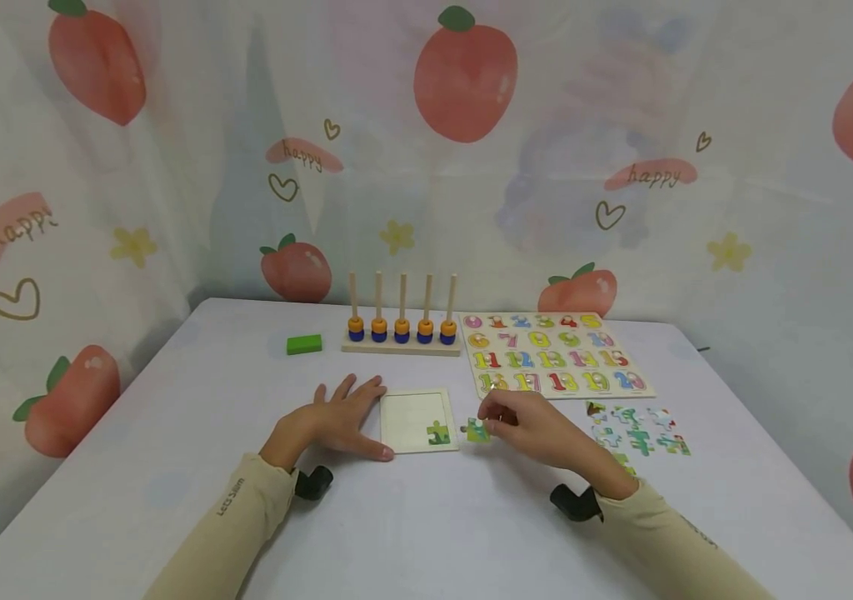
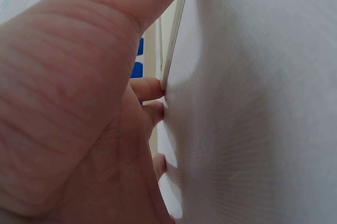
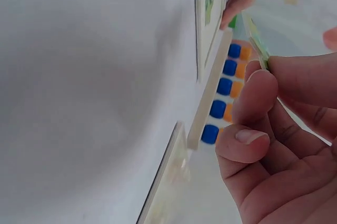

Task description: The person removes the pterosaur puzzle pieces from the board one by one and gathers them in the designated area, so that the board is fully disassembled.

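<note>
A square wooden puzzle tray lies mid-table, with one green jigsaw piece in its lower right corner. My left hand rests beside the tray with fingers spread, its index fingertip at the upper left corner and its thumb at the lower left one. Just right of the tray, my right hand pinches a second green puzzle piece between thumb and fingers. The right wrist view shows this held piece edge-on above the table, the other fingers curled below it.
Several loose puzzle pieces lie to the right, partly behind my right forearm. A number board is at the back right. Behind the tray stands a peg stacker with orange and blue beads, and a green block lies left of it.
</note>
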Demonstrator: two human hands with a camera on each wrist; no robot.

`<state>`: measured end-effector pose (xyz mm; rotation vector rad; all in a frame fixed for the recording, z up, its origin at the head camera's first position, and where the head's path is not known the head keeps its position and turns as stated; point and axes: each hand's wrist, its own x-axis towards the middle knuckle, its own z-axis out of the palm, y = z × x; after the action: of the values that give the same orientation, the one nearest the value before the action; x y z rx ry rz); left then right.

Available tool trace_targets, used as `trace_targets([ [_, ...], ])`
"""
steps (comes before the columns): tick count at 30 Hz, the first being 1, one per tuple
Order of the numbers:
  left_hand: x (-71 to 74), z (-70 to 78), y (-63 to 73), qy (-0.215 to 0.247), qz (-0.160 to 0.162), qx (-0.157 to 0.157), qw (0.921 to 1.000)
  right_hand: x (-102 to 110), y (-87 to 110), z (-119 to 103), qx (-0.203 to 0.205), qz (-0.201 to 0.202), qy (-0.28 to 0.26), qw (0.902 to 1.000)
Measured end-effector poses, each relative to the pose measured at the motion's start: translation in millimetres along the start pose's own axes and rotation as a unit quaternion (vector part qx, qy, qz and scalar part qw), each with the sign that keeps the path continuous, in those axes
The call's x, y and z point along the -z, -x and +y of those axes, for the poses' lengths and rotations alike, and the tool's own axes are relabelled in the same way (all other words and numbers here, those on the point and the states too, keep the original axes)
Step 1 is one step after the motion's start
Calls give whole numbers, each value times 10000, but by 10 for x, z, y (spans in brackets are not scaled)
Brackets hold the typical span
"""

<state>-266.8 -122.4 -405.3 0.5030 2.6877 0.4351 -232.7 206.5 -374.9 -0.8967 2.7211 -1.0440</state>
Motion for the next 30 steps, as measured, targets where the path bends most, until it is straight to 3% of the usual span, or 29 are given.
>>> trace_targets([
  [17, -5, 2, 11, -89, 2, 40, 10000, 314, 417, 248, -426, 338, 122, 9984],
  [30, -8, -3, 3, -17, 0, 35, 10000, 522, 739, 388, -1013, 645, 324, 9922],
])
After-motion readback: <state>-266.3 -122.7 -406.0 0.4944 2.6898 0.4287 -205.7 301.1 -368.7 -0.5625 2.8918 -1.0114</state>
